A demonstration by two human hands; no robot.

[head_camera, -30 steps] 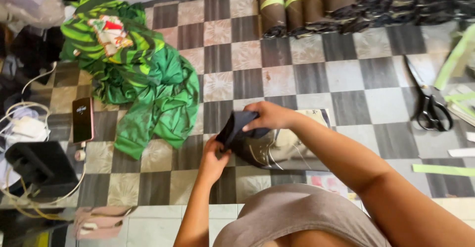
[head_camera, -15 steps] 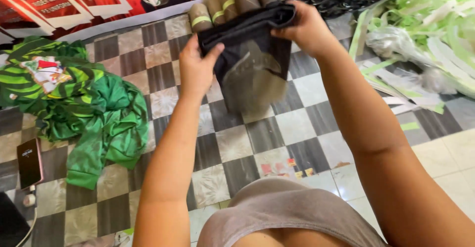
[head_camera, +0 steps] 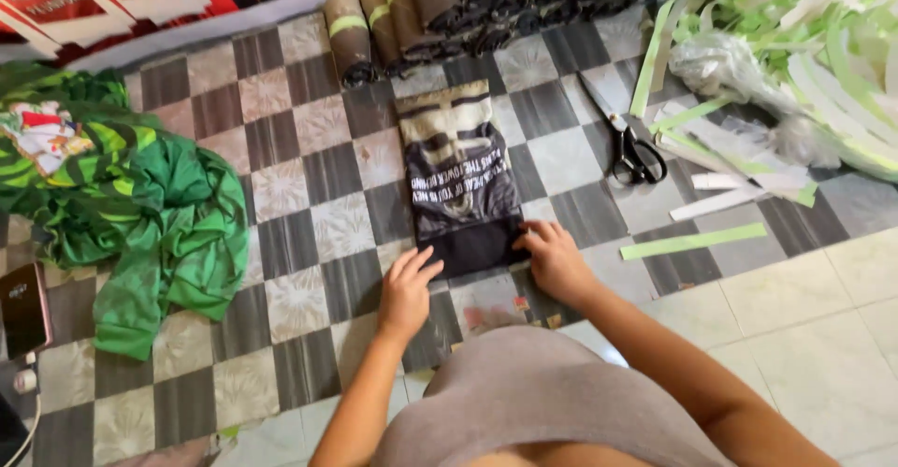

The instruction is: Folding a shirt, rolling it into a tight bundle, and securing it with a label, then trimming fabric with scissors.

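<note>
Okay, I am pressing both hands on the near edge of the dark folded printed garment (head_camera: 461, 182), which is lying flat as a long strip on the black-and-grey checkered tile floor (head_camera: 309, 172), running away from me. My left hand (head_camera: 408, 291) is resting with fingers spread and released, fingertips touching the garment's near left corner, gripping nothing. My right hand (head_camera: 554, 258) is lying palm-down on the near right corner, fingers flat and loose, also grasping nothing.

To do this step well, I judge I am needing even pressure at both corners so the near hem is staying square, and keeping the long edges parallel. Any crease left here is likely carrying through the whole strip.

Further out on my right, a pale green paper strip (head_camera: 697, 241) is lying just beside the garment's near end, and the black-handled scissors (head_camera: 625, 143) are sitting near its right edge, apart from it. On my left, a crumpled green patterned shirt heap (head_camera: 140, 205) is lying well apart, with a dark phone (head_camera: 23, 308) at the left edge of the frame.

Farthest, a row of brown rolled bundles with green bands (head_camera: 393, 14) is lining up just past the garment's far end, and a tangle of green and white paper scraps (head_camera: 804, 46) is piling at far right.
</note>
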